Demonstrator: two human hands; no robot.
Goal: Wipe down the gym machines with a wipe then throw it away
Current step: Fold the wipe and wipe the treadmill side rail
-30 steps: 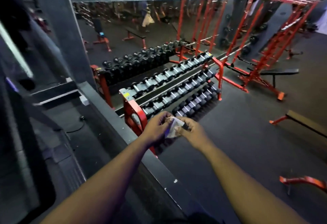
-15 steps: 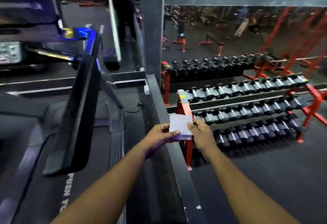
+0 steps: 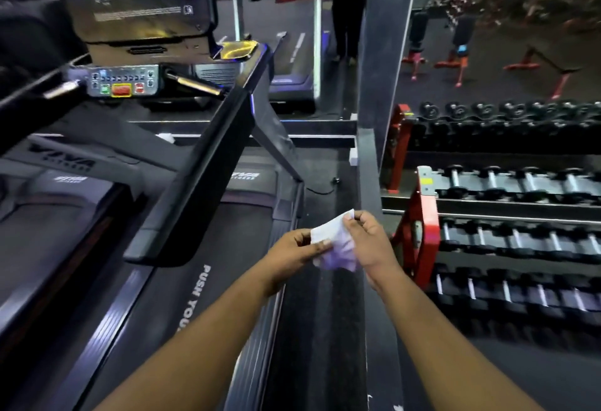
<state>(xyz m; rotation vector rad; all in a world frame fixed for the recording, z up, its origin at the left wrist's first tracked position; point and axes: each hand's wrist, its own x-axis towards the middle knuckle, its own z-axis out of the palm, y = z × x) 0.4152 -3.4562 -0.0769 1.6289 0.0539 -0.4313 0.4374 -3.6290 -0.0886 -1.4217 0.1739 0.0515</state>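
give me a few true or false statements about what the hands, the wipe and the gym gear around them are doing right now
1. Both hands hold the wipe. True: the left hand and right hand each pinch an edge of it.
2. The wipe is pressed flat on the treadmill's handrail. False: it is held in the air, apart from the handrail, which lies to the left of the hands.
3. A rack of dumbbells stands to the right of the hands. True.
4. The dumbbell rack's frame is blue. False: the frame is red.
5. The treadmill console has a red button. True.
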